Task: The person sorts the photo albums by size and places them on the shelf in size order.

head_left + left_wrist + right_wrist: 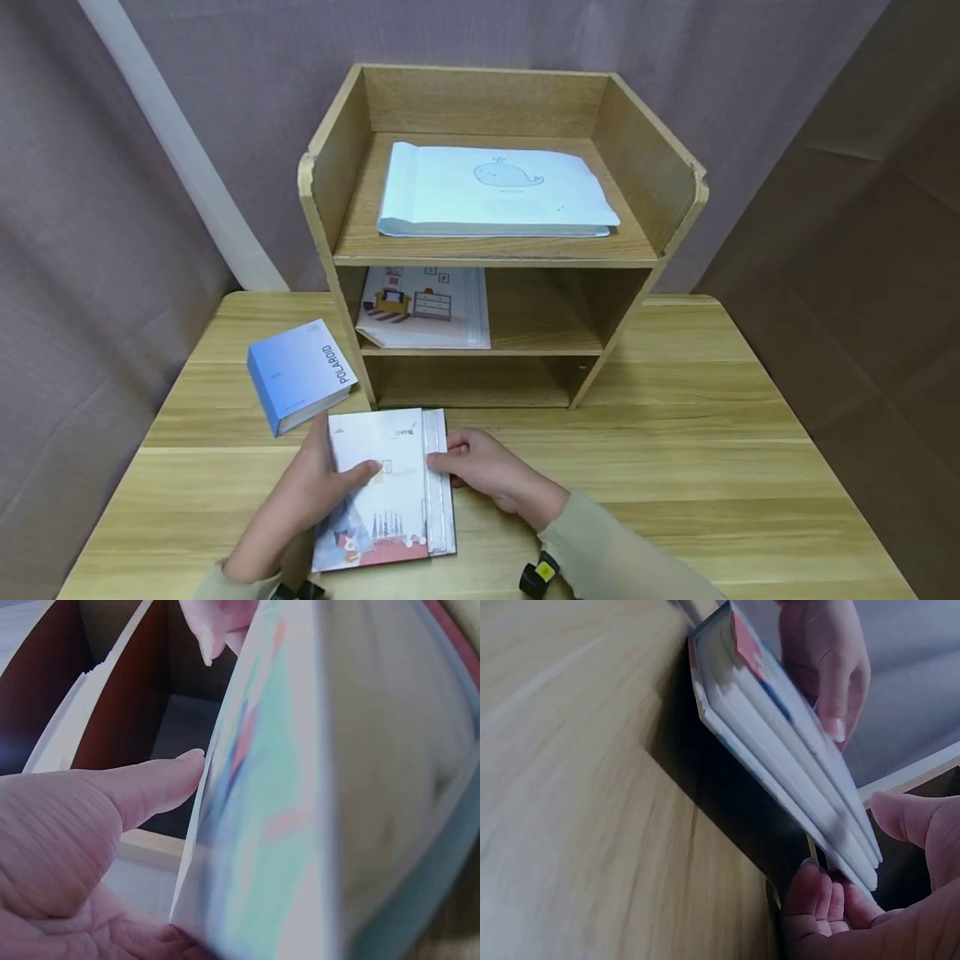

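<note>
A photo album [401, 504] with a white illustrated cover is held over the table in front of the shelf. My left hand [303, 487] grips its left side, thumb lying on the cover. At the right edge, my right hand [495, 471] pinches the album between thumb and fingers. The right wrist view shows the thick pages [780, 757] edge-on, raised off the tabletop at a tilt. The left thumb [161, 787] presses the cover in the left wrist view, where the album's near side is blurred. The left fingers beneath the album are hidden.
A blue POLAROID album [300, 371] lies left of the wooden shelf [487, 254]. On the top tier rests a pale-blue album [442, 187] with a whale drawing. Another illustrated album [427, 308] lies in the left of the middle tier. Curtains [480, 33] hang behind the table.
</note>
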A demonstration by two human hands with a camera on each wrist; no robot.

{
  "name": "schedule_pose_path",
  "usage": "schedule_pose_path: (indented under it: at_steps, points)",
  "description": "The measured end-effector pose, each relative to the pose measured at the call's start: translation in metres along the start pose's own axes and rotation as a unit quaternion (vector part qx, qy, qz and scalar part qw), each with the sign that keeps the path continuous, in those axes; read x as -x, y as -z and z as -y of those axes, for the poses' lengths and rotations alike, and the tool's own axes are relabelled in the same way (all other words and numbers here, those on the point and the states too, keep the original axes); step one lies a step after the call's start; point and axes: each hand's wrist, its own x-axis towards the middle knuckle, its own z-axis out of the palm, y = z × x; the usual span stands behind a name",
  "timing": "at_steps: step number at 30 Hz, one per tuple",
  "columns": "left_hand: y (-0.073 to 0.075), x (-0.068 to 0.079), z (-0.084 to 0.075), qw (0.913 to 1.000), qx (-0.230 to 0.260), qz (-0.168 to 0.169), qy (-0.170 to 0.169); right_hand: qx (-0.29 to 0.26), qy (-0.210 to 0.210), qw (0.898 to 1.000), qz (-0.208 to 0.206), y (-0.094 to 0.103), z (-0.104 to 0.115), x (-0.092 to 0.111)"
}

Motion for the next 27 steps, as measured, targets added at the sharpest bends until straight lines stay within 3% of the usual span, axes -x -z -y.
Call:
schedule_pose_path:
  at_steps: [8,17,27]
  points:
    - [-0.007,0.002,-0.012,0.9992,0.028,0.029,0.002,0.015,0.028,0.999,-0.008,0.015,-0.007,0.005]
    - [-0.014,0.004,-0.024,0.9988,0.031,0.037,0.000,-0.081,0.056,0.995,0.029,0.023,-0.014,0.014]
    - [-0.022,0.003,-0.032,0.9981,0.047,0.039,-0.009,-0.101,0.080,0.991,0.027,0.033,-0.018,0.015]
